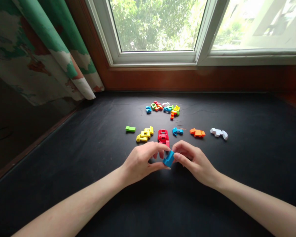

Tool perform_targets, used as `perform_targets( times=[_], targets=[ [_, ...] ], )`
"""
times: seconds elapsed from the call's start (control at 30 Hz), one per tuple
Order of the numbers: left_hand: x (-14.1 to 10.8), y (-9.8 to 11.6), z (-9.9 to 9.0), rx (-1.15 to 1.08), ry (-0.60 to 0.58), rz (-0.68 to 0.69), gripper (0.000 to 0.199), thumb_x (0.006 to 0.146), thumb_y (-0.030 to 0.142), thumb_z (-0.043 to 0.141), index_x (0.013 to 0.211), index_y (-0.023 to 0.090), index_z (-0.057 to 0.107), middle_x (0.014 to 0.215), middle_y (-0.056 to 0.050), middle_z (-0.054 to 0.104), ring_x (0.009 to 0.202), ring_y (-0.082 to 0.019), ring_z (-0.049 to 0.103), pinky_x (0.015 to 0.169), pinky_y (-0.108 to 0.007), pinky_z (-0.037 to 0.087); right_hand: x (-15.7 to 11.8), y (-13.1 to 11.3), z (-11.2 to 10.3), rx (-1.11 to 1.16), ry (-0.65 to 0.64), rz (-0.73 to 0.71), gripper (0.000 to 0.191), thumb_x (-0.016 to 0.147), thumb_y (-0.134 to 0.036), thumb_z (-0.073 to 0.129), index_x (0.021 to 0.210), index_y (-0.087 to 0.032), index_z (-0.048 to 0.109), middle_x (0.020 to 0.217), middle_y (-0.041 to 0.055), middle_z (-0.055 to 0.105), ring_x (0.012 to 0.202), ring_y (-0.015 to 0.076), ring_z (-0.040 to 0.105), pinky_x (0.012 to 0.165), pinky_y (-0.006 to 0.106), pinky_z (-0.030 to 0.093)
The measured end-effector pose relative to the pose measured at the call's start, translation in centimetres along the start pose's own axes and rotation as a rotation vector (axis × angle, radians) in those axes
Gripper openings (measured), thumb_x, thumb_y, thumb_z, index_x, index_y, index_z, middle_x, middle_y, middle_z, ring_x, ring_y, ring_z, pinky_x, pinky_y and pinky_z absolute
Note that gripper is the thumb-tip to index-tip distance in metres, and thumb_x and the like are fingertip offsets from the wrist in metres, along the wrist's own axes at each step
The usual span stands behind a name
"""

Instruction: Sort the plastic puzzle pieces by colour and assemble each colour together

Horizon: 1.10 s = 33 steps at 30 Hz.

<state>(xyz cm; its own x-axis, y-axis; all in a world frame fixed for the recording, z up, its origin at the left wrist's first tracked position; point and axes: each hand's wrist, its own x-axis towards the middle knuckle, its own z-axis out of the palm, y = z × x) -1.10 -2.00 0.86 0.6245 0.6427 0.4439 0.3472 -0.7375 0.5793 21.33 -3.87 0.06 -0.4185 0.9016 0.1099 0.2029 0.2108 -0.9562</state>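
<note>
Between my two hands, raised over the near part of the black surface, is a blue plastic block (168,159) with a stepped shape. My left hand (143,161) pinches it between thumb and fingers from the left. From the right, my right hand (193,161) grips its edge with thumb and forefinger. Just beyond the fingers lie red blocks (163,135), the nearest partly behind my left fingers. A yellow block group (145,134) sits to their left, and a smaller blue piece (177,131) to their right.
Farther left is a green block (130,129); to the right lie orange blocks (197,133) and white pieces (219,133). A mixed pile of coloured blocks (167,108) rests farther back on the black surface (249,158). Behind are a window frame (153,59) and a patterned curtain (51,56).
</note>
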Motion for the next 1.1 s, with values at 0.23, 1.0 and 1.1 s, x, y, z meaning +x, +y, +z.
perform_targets(
  times=[0.23,1.0,1.1],
  targets=[
    [0.19,0.1,-0.08,0.023,-0.003,0.076,0.026,0.088,0.028,0.071,0.11,0.018,0.06,0.086,-0.001,0.066,0.077,-0.013,0.062,0.068,-0.021,0.05,0.19,0.27,0.07,0.015,-0.017,0.008,0.021,0.096,-0.042,0.057,0.097,-0.021,0.06,0.085,-0.0001,0.064,0.075,0.0147,0.06,0.066,0.024,0.046],
    [0.17,0.16,-0.07,0.084,-0.035,0.043,0.029,0.084,0.02,0.071,0.108,0.02,0.055,0.092,-0.001,0.066,0.081,-0.015,0.063,0.067,-0.022,0.05,0.16,0.14,0.14,-0.016,-0.079,-0.008,0.018,0.094,-0.038,0.06,0.099,-0.021,0.058,0.089,0.0005,0.063,0.079,0.0169,0.061,0.071,0.028,0.047],
    [0.15,0.05,-0.06,0.095,-0.051,0.05,0.028,0.085,0.024,0.071,0.108,0.02,0.056,0.092,-0.002,0.066,0.083,-0.015,0.063,0.069,-0.024,0.051,0.21,0.12,0.07,-0.037,-0.086,-0.004,0.02,0.094,-0.039,0.06,0.096,-0.02,0.059,0.086,0.0005,0.063,0.076,0.0165,0.06,0.069,0.027,0.046]
  ],
)
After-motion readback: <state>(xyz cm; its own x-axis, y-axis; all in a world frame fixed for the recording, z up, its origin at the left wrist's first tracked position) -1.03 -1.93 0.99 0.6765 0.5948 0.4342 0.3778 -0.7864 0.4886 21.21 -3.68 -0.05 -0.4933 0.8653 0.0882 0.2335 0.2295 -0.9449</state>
